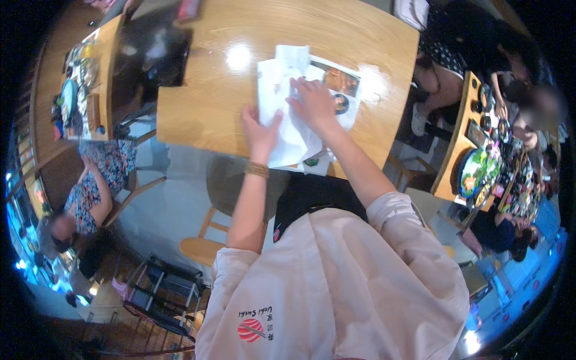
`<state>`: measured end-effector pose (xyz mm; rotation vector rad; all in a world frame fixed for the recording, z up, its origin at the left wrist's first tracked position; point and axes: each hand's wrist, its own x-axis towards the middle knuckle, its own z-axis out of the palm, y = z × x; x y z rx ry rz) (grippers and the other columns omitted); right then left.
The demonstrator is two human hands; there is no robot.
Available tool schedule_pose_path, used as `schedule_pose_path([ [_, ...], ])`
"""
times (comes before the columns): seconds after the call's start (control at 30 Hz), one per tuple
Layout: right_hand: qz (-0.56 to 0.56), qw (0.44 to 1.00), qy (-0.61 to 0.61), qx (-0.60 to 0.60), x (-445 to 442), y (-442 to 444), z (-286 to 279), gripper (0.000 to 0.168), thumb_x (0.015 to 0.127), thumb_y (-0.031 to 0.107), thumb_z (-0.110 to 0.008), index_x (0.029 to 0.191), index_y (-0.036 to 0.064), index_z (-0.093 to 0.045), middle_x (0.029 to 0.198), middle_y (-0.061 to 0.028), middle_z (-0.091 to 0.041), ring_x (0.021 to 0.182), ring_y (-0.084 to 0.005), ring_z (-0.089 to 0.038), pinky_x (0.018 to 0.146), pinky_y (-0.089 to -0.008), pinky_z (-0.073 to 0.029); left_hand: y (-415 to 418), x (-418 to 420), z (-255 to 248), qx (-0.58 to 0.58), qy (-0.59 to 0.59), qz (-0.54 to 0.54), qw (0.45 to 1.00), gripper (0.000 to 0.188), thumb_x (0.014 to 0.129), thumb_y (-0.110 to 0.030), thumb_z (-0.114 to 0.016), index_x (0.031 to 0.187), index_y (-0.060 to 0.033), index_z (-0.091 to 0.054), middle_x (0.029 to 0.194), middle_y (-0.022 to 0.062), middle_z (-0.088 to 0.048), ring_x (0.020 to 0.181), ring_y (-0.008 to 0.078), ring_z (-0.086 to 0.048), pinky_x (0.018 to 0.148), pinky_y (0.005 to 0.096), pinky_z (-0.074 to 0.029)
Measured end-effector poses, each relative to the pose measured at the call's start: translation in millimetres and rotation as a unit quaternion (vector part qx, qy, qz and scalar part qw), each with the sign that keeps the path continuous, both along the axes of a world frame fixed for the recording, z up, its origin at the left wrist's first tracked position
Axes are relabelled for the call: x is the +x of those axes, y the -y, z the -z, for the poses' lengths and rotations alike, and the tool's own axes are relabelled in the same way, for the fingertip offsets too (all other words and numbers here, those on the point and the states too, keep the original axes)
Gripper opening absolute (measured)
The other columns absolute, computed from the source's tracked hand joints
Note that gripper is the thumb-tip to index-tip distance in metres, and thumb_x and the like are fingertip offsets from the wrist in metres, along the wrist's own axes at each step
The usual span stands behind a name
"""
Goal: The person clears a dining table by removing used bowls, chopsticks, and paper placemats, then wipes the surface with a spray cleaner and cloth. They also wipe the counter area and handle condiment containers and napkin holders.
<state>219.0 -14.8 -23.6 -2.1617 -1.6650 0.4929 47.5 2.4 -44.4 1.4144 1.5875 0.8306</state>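
Note:
Several white paper sheets point(288, 139) lie stacked and overlapping on a light wooden table point(216, 103). Beneath them, at the right, part of a printed sheet with food photos point(343, 82) shows. My left hand point(260, 135) rests at the left edge of the papers, its thumb on the white sheet and its fingers spread beside the edge. Across the papers my right hand point(315, 104) lies palm down, fingertips on the top sheet and thumb stretched towards the left hand. A brown band circles my left wrist.
A chair point(211, 247) stands at the near left of the table. Metal-framed equipment point(164, 292) is at lower left. People sit at both sides. A table on the right holds a large platter of food point(478, 173); another on the left carries dishes point(69, 96).

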Motion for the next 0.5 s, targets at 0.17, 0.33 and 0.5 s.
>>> schedule_pose_path([
  [0.17,0.013,0.995,-0.096,-0.012,0,-3,4,0.047,0.092,0.024,-0.064,0.133,0.003,-0.055,0.119,-0.0200,-0.067,0.107,-0.0356,-0.063,0.095,-0.0473,-0.047,-47,8,-25,-0.119,-0.088,0.193,0.970,0.045,0.076,-0.018,-0.080,0.114,0.0002,-0.065,0.102,0.0183,-0.071,0.095,0.0383,-0.069,0.083,0.0458,-0.054],
  [0.33,0.155,0.912,-0.379,0.033,31,0,17,0.035,0.100,0.029,-0.049,0.111,-0.002,-0.060,0.100,-0.0246,-0.070,0.094,-0.0396,-0.067,0.087,-0.0488,-0.050,-18,62,-72,0.034,-0.366,0.250,0.896,0.050,0.079,-0.012,-0.070,0.127,-0.0038,-0.058,0.120,0.0173,-0.067,0.102,0.0364,-0.067,0.079,0.0488,-0.054],
  [0.5,0.268,0.838,-0.474,0.032,72,43,20,0.047,0.102,0.041,-0.049,0.098,-0.001,-0.069,0.094,-0.0189,-0.070,0.090,-0.0324,-0.066,0.080,-0.0408,-0.049,45,109,-61,0.089,-0.382,0.330,0.859,0.065,0.087,-0.017,-0.062,0.143,0.0061,-0.040,0.143,0.0247,-0.047,0.126,0.0411,-0.050,0.101,0.0550,-0.042],
])
